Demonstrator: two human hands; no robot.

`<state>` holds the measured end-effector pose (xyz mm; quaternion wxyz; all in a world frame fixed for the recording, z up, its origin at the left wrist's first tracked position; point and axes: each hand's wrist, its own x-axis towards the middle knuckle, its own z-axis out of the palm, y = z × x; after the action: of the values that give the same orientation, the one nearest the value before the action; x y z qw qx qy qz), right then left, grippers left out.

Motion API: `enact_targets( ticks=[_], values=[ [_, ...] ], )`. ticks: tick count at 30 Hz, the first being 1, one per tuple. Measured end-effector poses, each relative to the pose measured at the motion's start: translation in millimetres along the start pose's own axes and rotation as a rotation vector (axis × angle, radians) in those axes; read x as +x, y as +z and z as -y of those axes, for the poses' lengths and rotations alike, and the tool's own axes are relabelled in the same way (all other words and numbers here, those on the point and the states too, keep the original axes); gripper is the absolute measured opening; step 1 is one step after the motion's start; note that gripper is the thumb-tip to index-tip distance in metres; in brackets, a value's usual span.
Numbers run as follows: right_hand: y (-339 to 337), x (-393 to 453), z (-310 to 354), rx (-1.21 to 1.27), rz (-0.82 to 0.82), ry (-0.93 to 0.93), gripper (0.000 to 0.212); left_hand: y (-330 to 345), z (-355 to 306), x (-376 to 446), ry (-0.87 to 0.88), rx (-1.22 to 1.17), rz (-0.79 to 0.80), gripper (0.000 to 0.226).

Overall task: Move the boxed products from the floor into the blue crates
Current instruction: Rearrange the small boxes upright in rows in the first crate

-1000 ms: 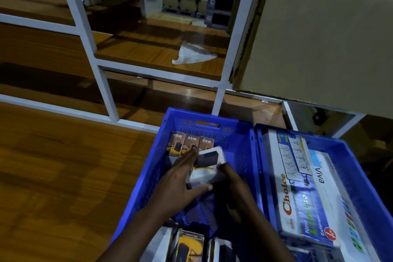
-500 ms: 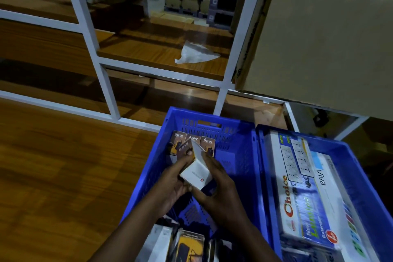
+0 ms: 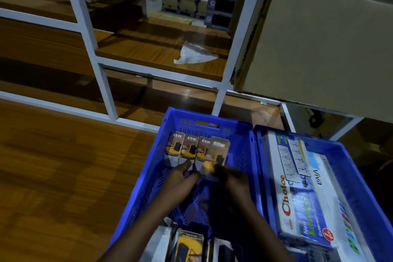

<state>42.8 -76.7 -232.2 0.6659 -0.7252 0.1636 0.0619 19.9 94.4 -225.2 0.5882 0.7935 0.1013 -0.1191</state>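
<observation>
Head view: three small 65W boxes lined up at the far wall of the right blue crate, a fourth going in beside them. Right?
Wrong crate. The small 65W boxes stand in the left blue plastic crate, per the head view; the fourth, blurred box is going in beside them.

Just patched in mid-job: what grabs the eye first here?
Two bare hands, left hand and right hand, meet inside the blue slotted plastic crate, setting a fourth small 65W charger box beside a row of three. Right of it, a second blue crate holds long white-and-blue extension-cord boxes.

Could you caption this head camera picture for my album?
Both hands stand a fourth charger box beside three others in a blue crate.
</observation>
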Motion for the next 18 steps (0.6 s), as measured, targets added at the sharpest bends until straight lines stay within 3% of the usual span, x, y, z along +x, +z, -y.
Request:
enact_targets(
  ticks=[3,6,7,8,9,10,11,14,18],
  values=[
    [0,31,2,-0.121,-0.193,0.109,0.030,0,9,1,0.022,0.284,-0.082,0.075],
    [4,50,10,-0.238,-0.213,0.134,0.040,-3,15,2,0.026,0.382,-0.074,0.080],
    [4,53,7,-0.296,-0.230,0.009,0.036,-4,15,2,0.019,0.381,-0.067,0.079],
    [2,61,-1,-0.334,-0.043,-0.034,0.028,-3,15,2,0.016,0.384,-0.061,0.076],
    [-2,88,-12,-0.447,0.003,-0.062,0.020,-3,15,1,0.008,0.397,-0.056,0.074],
    [-5,101,-22,-0.677,-0.119,-0.293,0.015,-3,16,1,0.004,0.412,-0.054,0.074],
    [-6,114,-26,-0.813,-0.230,-0.371,0.011,-2,17,1,0.000,0.423,-0.053,0.075],
    [6,107,-27,-0.908,-0.044,-0.232,0.033,1,25,3,-0.019,0.449,-0.034,0.081],
    [13,98,-16,-1.372,0.159,-0.147,0.041,4,30,5,-0.025,0.464,0.020,0.084]
  ],
)
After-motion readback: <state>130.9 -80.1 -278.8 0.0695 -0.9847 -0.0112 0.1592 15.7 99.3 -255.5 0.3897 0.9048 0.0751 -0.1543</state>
